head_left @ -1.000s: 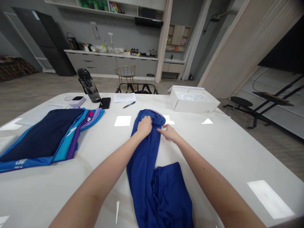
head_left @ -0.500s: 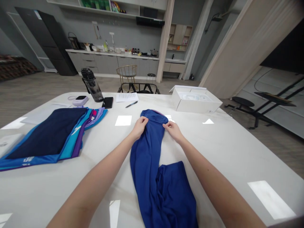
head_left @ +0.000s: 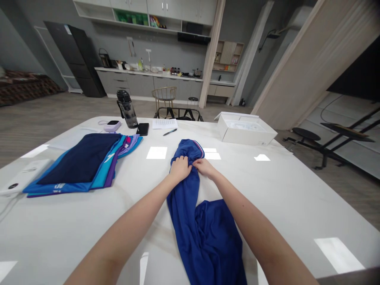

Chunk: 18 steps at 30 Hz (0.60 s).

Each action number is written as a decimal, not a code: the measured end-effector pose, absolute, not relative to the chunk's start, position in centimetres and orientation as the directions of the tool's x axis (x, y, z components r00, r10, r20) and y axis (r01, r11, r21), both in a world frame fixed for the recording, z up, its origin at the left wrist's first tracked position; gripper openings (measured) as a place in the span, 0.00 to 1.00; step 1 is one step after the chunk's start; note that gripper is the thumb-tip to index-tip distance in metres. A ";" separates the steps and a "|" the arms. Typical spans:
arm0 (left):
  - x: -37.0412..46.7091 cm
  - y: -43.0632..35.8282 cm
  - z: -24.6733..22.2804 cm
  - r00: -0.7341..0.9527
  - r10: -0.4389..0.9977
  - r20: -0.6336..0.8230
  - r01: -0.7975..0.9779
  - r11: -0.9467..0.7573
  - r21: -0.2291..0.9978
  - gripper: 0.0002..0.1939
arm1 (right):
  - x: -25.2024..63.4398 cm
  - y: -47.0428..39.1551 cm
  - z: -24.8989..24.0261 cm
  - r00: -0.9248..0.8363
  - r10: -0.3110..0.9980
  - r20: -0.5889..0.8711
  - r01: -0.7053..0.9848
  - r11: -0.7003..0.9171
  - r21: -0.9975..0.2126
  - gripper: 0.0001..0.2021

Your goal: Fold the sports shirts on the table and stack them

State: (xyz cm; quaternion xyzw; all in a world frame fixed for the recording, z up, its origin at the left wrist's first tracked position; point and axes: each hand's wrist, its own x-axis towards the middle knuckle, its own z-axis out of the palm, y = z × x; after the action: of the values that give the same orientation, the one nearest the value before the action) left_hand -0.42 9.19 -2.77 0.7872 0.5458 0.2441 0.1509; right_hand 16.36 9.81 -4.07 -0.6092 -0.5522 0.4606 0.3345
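A royal-blue garment (head_left: pixel 187 209) lies lengthwise on the white table (head_left: pixel 276 202). Its far end is bunched up and shows a trim striped in red and white; its near part is rumpled and runs off the bottom of the view. My left hand (head_left: pixel 180 169) is closed on the cloth just below that far end, knuckles up. Close beside it on the right, my right hand (head_left: pixel 204 167) pinches the garment's right edge. Both fingertips are partly hidden in the folds.
Folded clothes (head_left: pixel 80 158) in navy, teal and purple are stacked to the left, beside a white power strip (head_left: pixel 28 176). Farther back are a water bottle (head_left: pixel 128 111), a phone (head_left: pixel 143 129), a pen (head_left: pixel 170 132) and printed paper (head_left: pixel 164 124). An open white box (head_left: pixel 246 132) stands back right.
My hands have come closer together and slid nearer along the garment from its far end, gathering cloth. The view has shifted slightly left.
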 end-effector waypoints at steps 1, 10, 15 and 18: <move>0.2 9.5 -3.0 0.266 0.944 0.194 0.739 -0.328 0.589 0.12 | 16.5 9.7 -3.7 -0.060 0.973 -0.224 0.293 -0.197 -0.936 0.07; 1.7 13.3 -3.1 0.257 0.949 -0.182 -0.585 0.303 0.752 0.19 | 22.2 9.2 -2.0 0.335 0.922 -0.193 0.095 -0.236 -0.967 0.13; -3.9 14.7 -3.7 0.029 0.929 -0.369 -0.366 0.354 0.861 0.19 | 20.4 10.2 -3.6 0.108 0.993 -0.047 0.461 -0.092 -0.882 0.24; -6.6 14.2 -3.6 -0.387 0.918 -0.084 0.071 0.121 0.990 0.24 | 17.9 11.2 -4.5 0.100 0.994 0.051 0.601 -0.019 -0.799 0.30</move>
State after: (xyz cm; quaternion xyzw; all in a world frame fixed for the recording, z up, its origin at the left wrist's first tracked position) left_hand -6.64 14.17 -3.55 0.3886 0.6365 0.5371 0.3941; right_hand 17.86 11.17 -4.55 -0.6553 -0.6082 0.2831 0.3471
